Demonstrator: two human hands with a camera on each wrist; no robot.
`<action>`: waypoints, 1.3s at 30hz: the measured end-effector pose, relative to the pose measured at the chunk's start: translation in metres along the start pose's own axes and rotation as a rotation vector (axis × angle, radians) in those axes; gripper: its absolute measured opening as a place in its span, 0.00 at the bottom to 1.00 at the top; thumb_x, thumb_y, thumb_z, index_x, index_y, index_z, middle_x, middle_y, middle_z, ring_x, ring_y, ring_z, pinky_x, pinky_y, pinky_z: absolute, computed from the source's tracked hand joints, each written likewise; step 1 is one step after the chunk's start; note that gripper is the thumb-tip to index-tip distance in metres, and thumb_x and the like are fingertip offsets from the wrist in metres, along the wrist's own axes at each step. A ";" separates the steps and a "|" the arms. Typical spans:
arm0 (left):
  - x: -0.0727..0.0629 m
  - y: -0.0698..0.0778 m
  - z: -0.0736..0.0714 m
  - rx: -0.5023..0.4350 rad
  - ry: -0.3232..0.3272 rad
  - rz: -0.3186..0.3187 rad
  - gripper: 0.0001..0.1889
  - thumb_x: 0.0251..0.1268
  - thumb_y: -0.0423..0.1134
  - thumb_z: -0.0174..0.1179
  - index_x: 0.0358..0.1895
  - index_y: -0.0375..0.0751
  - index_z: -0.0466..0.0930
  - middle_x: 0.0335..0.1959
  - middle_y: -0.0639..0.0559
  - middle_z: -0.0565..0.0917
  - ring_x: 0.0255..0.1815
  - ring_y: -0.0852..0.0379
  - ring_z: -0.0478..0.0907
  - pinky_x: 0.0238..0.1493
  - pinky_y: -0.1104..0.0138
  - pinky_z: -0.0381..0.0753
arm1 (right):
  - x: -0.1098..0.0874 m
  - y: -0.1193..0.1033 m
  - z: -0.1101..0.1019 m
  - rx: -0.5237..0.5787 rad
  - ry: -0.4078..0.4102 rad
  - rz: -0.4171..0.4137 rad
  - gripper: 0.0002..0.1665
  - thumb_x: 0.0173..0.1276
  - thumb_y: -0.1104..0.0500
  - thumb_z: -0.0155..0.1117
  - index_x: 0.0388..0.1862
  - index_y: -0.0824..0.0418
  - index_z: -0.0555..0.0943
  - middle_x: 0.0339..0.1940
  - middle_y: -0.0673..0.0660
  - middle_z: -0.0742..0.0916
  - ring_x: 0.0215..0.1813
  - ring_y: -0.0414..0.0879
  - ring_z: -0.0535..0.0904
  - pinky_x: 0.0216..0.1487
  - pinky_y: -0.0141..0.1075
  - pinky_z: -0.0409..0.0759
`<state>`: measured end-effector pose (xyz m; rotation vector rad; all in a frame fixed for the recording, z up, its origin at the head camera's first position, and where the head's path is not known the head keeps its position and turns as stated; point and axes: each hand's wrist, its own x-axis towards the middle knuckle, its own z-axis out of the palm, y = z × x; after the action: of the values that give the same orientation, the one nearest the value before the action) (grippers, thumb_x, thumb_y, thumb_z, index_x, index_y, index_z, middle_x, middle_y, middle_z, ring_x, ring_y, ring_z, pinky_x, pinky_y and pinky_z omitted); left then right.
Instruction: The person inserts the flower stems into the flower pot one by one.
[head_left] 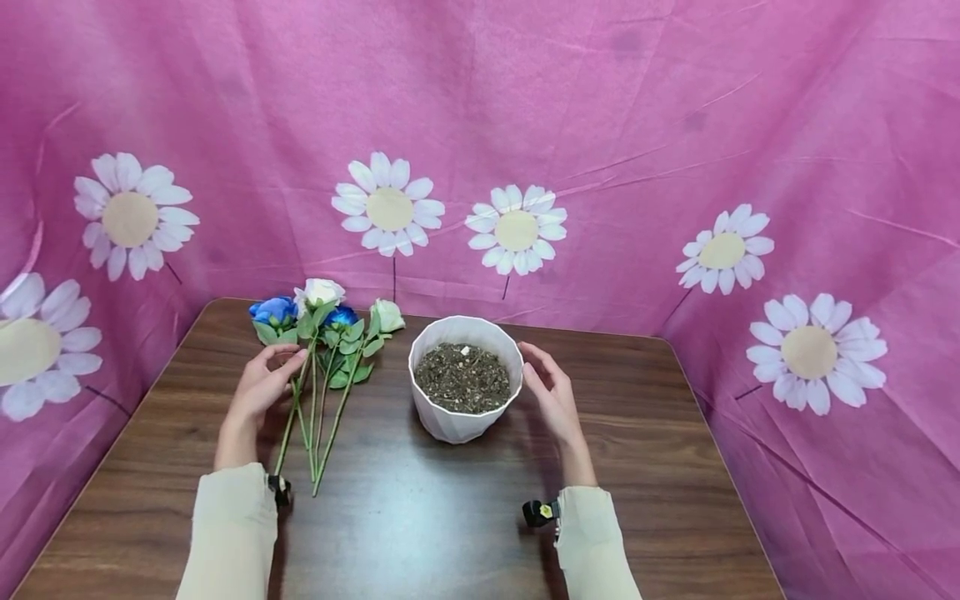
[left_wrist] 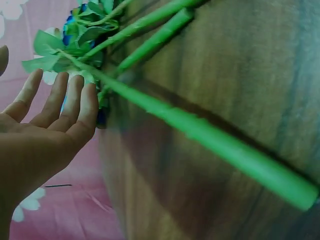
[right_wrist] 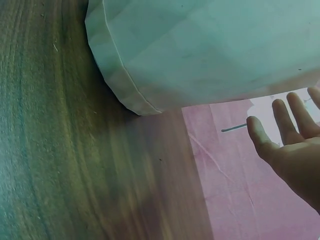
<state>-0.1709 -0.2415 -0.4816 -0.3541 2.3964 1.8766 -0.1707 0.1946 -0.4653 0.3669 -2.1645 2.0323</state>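
On the brown table (head_left: 637, 417), left of the pot, lie the flowers (head_left: 350, 347), probably light and bendy, best pinched partway down their stems (head_left: 331, 446); the left hand (head_left: 258, 387) is beside them, fingers loose, gripping nothing. The white pot (head_left: 457, 427), likely stiff and heavier, best cupped from both sides, contains dark soil (head_left: 463, 383); the right hand (head_left: 552, 398), fingers relaxed, is at its rim, contact unclear

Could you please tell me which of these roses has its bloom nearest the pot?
The rightmost white rose: its bloom lies closest to the pot, while the other white rose and both blue roses have theirs farther left.
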 end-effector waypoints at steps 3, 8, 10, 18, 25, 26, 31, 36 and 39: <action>0.003 -0.007 0.001 -0.005 0.005 -0.005 0.31 0.78 0.49 0.54 0.71 0.29 0.63 0.62 0.38 0.72 0.53 0.57 0.73 0.46 0.68 0.81 | -0.001 0.000 0.001 0.017 -0.003 0.014 0.24 0.78 0.65 0.55 0.69 0.73 0.72 0.65 0.71 0.78 0.59 0.50 0.76 0.58 0.30 0.78; 0.007 -0.019 0.001 0.050 0.007 0.027 0.26 0.79 0.41 0.55 0.69 0.27 0.65 0.64 0.29 0.73 0.43 0.70 0.72 0.41 0.69 0.81 | -0.003 0.001 0.004 0.134 -0.012 0.054 0.25 0.79 0.65 0.52 0.70 0.76 0.68 0.64 0.75 0.75 0.56 0.48 0.77 0.55 0.32 0.82; 0.009 -0.021 0.001 0.079 0.005 0.043 0.25 0.78 0.39 0.55 0.68 0.26 0.66 0.64 0.26 0.73 0.41 0.72 0.72 0.40 0.70 0.81 | -0.003 0.003 0.004 0.192 -0.012 0.068 0.25 0.80 0.66 0.51 0.70 0.78 0.66 0.65 0.75 0.74 0.57 0.48 0.77 0.56 0.33 0.83; 0.013 -0.023 0.001 0.208 -0.026 0.041 0.24 0.78 0.36 0.54 0.68 0.22 0.66 0.63 0.23 0.74 0.58 0.39 0.76 0.45 0.67 0.78 | -0.005 0.016 0.003 0.316 -0.072 0.005 0.28 0.81 0.63 0.51 0.71 0.80 0.64 0.65 0.72 0.74 0.56 0.49 0.79 0.54 0.37 0.85; 0.022 -0.020 -0.001 0.304 -0.002 0.058 0.21 0.76 0.33 0.54 0.65 0.22 0.72 0.59 0.26 0.79 0.62 0.31 0.72 0.59 0.49 0.76 | 0.010 0.077 -0.016 0.335 -0.154 -0.065 0.25 0.82 0.61 0.49 0.75 0.64 0.68 0.65 0.63 0.77 0.60 0.51 0.78 0.58 0.42 0.84; 0.022 -0.020 -0.001 0.307 0.003 0.059 0.21 0.75 0.32 0.55 0.65 0.23 0.73 0.58 0.27 0.79 0.59 0.33 0.74 0.55 0.51 0.79 | 0.011 0.084 -0.018 0.335 -0.157 -0.064 0.25 0.82 0.62 0.49 0.75 0.63 0.69 0.66 0.62 0.77 0.62 0.50 0.77 0.59 0.42 0.83; 0.024 -0.019 -0.005 0.227 -0.004 0.053 0.22 0.73 0.30 0.58 0.65 0.22 0.72 0.56 0.28 0.81 0.39 0.60 0.80 0.34 0.67 0.83 | 0.009 0.073 -0.013 0.409 -0.166 -0.078 0.29 0.79 0.59 0.58 0.74 0.67 0.69 0.64 0.67 0.77 0.62 0.53 0.75 0.59 0.44 0.83; 0.024 -0.014 -0.009 0.126 -0.054 0.023 0.25 0.73 0.28 0.57 0.68 0.19 0.67 0.50 0.35 0.82 0.32 0.69 0.77 0.30 0.66 0.86 | 0.011 0.078 -0.015 0.344 -0.147 -0.051 0.27 0.80 0.58 0.56 0.74 0.62 0.70 0.64 0.62 0.79 0.62 0.50 0.77 0.58 0.43 0.84; 0.021 -0.011 -0.010 0.071 -0.066 0.006 0.26 0.73 0.29 0.58 0.69 0.19 0.65 0.48 0.42 0.81 0.33 0.68 0.78 0.32 0.66 0.88 | 0.009 0.067 -0.011 0.370 -0.137 -0.041 0.28 0.79 0.58 0.58 0.73 0.64 0.70 0.63 0.64 0.79 0.61 0.51 0.77 0.58 0.43 0.84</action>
<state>-0.1874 -0.2563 -0.4938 -0.2757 2.4155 1.7711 -0.1982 0.2083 -0.5262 0.6055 -1.8207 2.4481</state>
